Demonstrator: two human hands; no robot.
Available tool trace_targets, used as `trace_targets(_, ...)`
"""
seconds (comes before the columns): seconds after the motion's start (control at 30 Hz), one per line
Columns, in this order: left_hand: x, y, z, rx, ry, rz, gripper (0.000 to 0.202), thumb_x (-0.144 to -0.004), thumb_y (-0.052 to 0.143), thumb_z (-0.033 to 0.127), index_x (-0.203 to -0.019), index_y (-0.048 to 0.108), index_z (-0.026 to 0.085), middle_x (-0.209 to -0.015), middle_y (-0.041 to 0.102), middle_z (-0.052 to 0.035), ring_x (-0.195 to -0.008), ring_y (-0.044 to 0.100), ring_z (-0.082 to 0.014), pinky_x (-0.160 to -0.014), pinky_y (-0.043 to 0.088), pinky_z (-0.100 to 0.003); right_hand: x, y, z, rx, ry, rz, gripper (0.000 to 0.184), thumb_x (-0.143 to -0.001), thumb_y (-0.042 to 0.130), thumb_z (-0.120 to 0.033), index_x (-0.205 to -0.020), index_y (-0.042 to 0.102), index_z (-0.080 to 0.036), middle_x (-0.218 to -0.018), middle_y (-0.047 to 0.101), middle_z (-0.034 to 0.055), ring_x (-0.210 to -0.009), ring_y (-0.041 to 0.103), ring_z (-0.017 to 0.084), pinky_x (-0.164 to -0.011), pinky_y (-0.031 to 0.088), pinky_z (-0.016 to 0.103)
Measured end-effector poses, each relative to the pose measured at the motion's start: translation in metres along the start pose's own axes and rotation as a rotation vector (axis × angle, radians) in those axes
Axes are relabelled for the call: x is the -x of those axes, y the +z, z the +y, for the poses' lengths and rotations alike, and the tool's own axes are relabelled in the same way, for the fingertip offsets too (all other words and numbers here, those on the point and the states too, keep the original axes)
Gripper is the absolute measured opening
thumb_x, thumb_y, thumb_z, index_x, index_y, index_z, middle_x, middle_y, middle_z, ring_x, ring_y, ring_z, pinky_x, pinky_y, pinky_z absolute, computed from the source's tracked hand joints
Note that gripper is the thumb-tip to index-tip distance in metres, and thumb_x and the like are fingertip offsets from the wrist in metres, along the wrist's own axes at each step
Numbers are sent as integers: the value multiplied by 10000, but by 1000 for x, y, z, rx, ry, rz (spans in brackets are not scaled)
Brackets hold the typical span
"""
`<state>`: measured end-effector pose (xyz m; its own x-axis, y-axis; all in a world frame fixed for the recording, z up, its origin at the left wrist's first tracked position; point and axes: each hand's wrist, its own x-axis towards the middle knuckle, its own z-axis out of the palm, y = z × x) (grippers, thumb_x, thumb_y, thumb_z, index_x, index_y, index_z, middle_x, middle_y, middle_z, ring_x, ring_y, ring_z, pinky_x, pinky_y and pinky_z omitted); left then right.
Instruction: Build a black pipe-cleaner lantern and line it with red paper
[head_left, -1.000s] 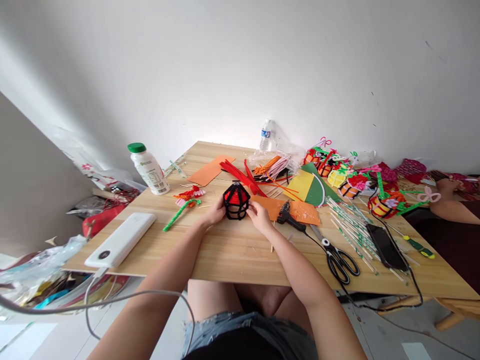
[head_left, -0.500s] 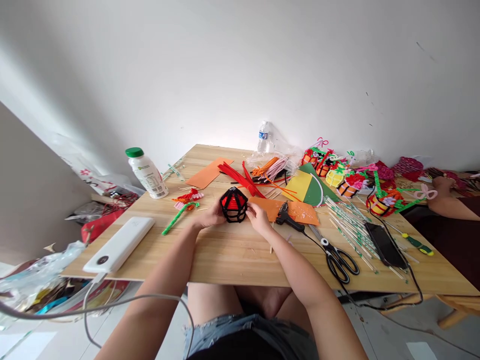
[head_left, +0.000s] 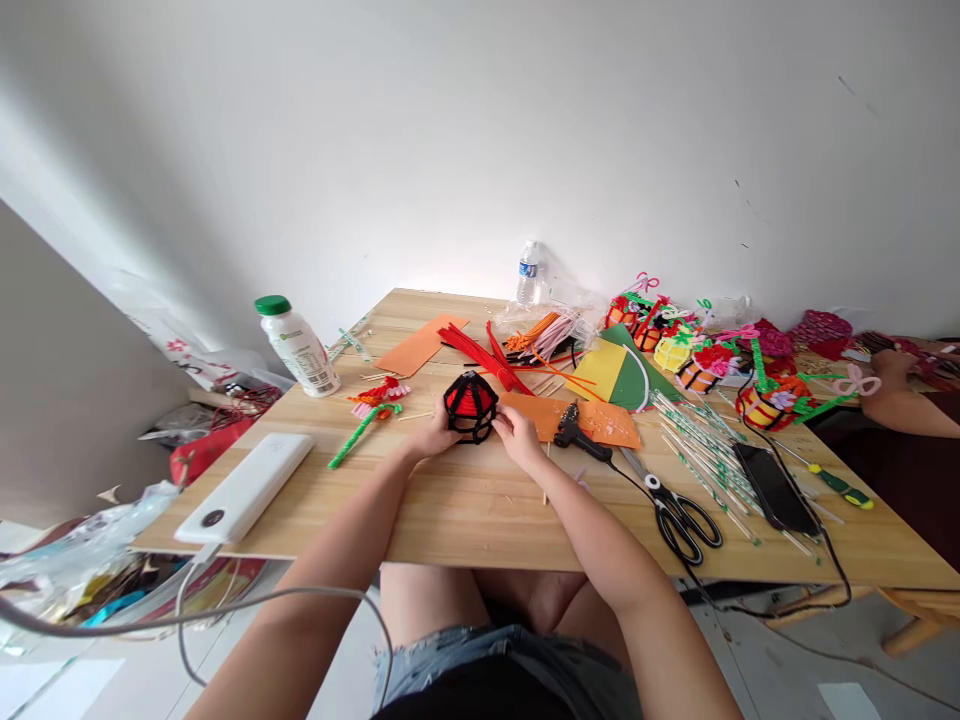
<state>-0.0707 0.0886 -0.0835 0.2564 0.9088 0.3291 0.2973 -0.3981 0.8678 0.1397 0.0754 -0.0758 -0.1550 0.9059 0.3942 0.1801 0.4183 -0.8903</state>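
Note:
A small red and black pipe-cleaner basket is held over the wooden table, its black strips forming a cage around a red body. My left hand is closed on its left side. On the right, the fingers of my right hand pinch the basket's edge. Just right of that hand, a black glue gun lies on an orange sheet. Behind the basket is a bundle of red pipe cleaners. To the left lies a green pipe-cleaner stem.
A white bottle and a power bank stand and lie at left. Scissors, paper-wrapped sticks, a phone and a screwdriver lie right. Several finished flower baskets line the back right. Another person's arm is at far right.
The basket has turned and tilted slightly between my hands. The whole view has shifted a little; both hands keep their hold.

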Motion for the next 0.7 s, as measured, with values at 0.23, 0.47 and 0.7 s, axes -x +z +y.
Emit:
trace_targets(0.23,0,2,9,-102,-22,-1,998,-675,725,496,-1416,163,133,-1307,506,-211,-1232,514,-355,-1025,435,-518,-2,3,1,-102,40,-19,404,-796,665,-351,-1160,634,-180,-1107,710,109,-1042,679,224,-967,521,373)
trace_targets(0.47,-3,9,1,-26,16,100,1038,-640,765,512,-1413,198,115,-1342,455,-245,-1287,448,-401,-1084,353,-559,-1,2,0,-138,68,-13,427,-774,690,-368,-1153,646,-177,-1116,709,108,-1025,686,223,-964,529,375)
trace_targets(0.7,-5,12,-4,13,24,159,926,-656,771,454,-1394,307,139,-1346,461,-215,-1345,382,-398,-1133,275,-565,0,1,-4,-119,74,-7,405,-767,702,-360,-1132,670,-187,-1115,712,89,-1009,690,219,-965,530,374)
